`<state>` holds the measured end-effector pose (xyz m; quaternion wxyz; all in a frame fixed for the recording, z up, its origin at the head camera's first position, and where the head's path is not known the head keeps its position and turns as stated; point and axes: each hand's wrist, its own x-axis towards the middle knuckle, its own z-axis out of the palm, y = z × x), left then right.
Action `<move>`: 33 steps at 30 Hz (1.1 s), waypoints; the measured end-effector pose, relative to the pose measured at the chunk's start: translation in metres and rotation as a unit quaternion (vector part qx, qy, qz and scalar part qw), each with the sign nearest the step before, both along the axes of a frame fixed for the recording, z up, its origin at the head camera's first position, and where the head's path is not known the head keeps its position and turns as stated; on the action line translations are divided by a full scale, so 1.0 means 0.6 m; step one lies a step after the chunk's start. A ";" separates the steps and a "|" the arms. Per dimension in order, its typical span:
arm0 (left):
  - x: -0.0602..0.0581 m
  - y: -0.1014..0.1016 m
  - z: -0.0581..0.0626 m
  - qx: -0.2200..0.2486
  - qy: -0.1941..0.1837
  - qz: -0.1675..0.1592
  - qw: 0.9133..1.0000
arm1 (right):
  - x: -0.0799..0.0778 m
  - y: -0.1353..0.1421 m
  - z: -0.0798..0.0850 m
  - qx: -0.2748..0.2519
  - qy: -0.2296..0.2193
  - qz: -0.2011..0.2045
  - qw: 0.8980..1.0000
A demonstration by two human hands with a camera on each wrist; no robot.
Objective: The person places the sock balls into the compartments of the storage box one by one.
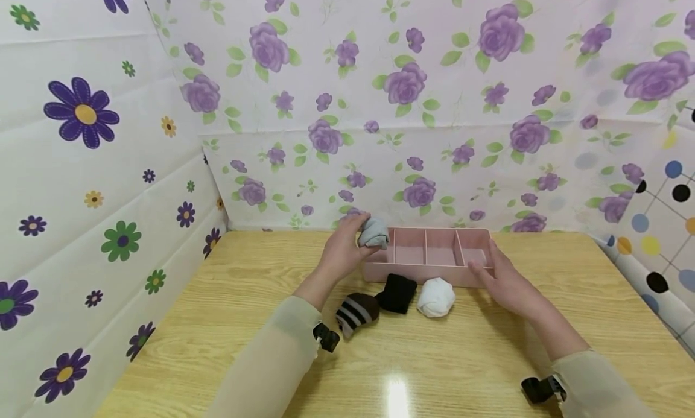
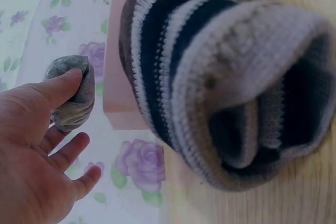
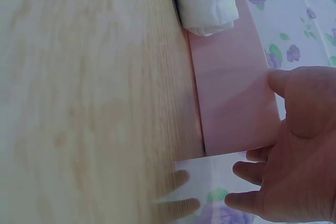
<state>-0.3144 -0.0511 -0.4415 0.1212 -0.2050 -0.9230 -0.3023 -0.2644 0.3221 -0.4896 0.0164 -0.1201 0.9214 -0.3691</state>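
Note:
My left hand [image 1: 343, 244] pinches a rolled light grey sock [image 1: 374, 233] between thumb and fingers, over the left end of a pink divided box [image 1: 423, 274]. In the left wrist view the thumb presses across the grey sock [image 2: 76, 109], and the lower fingers are spread away from it. My right hand [image 1: 507, 280] holds the box's right end, its thumb on the front rim and fingers around the end wall. The compartments visible to the right of the left hand hold nothing; the leftmost one is partly hidden.
Before the box lie a brown, black and grey striped sock [image 1: 356, 313], a folded black sock [image 1: 397, 294] and a rolled white sock [image 1: 436, 297]. All rest on a wooden table [image 1: 434, 370]. Flowered sheeting [image 1: 347, 104] stands behind the box.

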 end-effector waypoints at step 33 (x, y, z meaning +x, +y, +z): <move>-0.017 0.018 -0.027 -0.021 -0.045 -0.003 0.999 | 0.003 -0.003 0.001 0.012 0.006 -0.006 1.000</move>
